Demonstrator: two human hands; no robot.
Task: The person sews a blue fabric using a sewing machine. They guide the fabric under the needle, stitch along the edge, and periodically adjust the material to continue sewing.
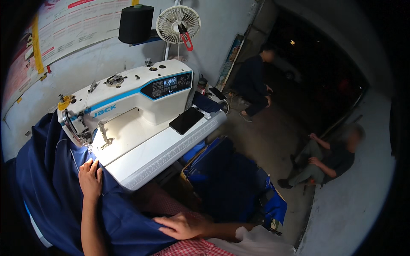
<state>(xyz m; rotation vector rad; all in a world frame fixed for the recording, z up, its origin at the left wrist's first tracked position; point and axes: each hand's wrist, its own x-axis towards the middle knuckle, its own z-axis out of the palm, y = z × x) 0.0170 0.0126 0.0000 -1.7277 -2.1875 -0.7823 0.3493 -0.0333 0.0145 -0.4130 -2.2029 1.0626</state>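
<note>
A large piece of navy blue fabric (pixel 47 170) hangs over the left end of a white sewing machine (pixel 128 91) and spreads across my lap. My left hand (pixel 90 179) lies on this cloth just in front of the lit needle area, fingers stretched toward the presser foot. The fingertips press the fabric near a pale seam line. Lower down, my right hand (pixel 181 225) has its fingers closed on the fabric's edge above my lap. Part of those fingers is hidden by the cloth and the hand itself.
A black phone (pixel 186 120) rests on the machine table. Dark cloth fills a blue-lined container (pixel 226 179) to the right. A black thread cone (pixel 136 24) and a small fan (pixel 178 24) with red-handled snips stand above. Two people (pixel 252 81) sit farther off at right.
</note>
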